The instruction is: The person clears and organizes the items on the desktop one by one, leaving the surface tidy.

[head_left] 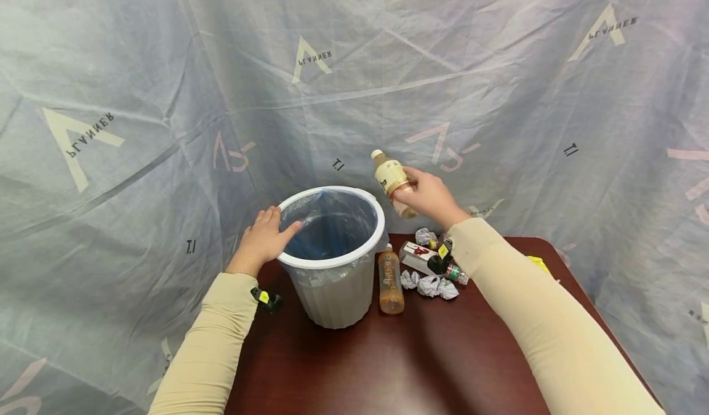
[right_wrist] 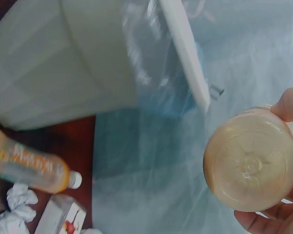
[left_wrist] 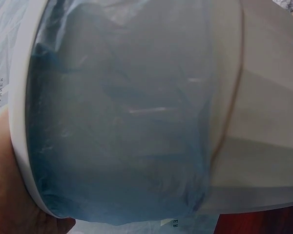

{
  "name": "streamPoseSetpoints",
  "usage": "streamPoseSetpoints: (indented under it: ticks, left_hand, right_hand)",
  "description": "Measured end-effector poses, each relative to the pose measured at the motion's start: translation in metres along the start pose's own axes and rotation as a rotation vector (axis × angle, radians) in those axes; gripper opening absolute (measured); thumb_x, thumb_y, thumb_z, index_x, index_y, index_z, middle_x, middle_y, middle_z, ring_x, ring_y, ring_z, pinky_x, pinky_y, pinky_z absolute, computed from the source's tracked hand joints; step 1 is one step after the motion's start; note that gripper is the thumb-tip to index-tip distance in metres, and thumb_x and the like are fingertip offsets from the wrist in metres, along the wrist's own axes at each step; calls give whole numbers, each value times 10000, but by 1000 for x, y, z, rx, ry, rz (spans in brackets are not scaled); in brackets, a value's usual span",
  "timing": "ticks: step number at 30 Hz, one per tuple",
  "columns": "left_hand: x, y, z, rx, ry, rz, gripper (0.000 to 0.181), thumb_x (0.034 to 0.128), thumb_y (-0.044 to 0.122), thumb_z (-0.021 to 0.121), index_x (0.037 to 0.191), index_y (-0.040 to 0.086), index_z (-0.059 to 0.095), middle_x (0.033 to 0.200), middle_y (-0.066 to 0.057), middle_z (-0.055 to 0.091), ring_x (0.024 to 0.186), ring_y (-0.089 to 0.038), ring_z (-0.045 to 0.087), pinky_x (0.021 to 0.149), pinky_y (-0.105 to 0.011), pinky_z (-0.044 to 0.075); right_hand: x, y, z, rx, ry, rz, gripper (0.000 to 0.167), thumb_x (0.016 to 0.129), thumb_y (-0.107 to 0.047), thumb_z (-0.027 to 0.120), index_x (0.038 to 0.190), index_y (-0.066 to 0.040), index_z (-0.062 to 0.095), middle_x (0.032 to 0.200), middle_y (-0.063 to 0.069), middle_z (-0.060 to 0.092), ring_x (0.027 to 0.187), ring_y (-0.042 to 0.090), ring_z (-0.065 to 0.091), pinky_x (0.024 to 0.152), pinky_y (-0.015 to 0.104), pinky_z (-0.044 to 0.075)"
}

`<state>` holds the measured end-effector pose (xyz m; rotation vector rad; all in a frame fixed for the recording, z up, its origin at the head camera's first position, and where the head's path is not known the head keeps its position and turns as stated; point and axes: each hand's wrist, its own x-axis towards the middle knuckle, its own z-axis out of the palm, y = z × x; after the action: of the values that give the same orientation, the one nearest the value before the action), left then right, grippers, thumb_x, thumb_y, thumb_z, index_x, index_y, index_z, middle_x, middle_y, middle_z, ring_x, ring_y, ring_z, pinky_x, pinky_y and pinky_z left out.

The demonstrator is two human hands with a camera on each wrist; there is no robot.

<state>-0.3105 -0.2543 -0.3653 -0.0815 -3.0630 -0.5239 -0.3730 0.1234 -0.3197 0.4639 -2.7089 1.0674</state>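
Observation:
In the head view my right hand [head_left: 429, 194] grips a plastic bottle [head_left: 392, 178] with a cream label and white cap, held tilted in the air to the right of the trash bin's rim. The right wrist view shows the round base of this bottle [right_wrist: 252, 163] facing the camera. My left hand [head_left: 264, 237] rests at the left side of the white rim [head_left: 327, 262] of the grey trash bin [head_left: 335, 298], fingers extended and thumb over the edge. A clear bluish bag [left_wrist: 122, 112] lines the bin.
Right of the bin, on the dark red table [head_left: 354, 372], lie an orange-tinted bottle [head_left: 391, 282], crumpled paper balls [head_left: 429, 286], a clear container with a red-and-white label [head_left: 419, 257] and a small bottle [head_left: 456, 273]. Something yellow [head_left: 537, 263] shows behind my right sleeve. Grey curtains [head_left: 354, 95] surround the table.

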Motion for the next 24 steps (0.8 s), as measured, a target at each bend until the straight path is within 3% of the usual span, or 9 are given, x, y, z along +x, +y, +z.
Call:
streamPoseSetpoints:
  ticks: [17, 24]
  left_hand:
    - [-1, 2, -3, -11, -12, -5, 943, 1017, 674, 295, 1608, -28, 78, 1668, -253, 46, 1535, -434, -12, 1165, -703, 56]
    - [-2, 3, -3, -2, -6, -13, 917, 1028, 644, 317, 1607, -32, 99, 1665, -255, 79, 1534, -440, 9, 1162, -708, 77]
  right_hand:
    - [10, -57, 35, 32, -47, -22, 736, 853, -370, 668, 1543, -235, 452, 1254, 63, 670, 971, 238, 634, 787, 408, 537]
    - [13, -70, 53, -105, -113, -94, 741, 859, -354, 647, 1555, -216, 434, 1118, 50, 677, 870, 241, 609, 755, 420, 503]
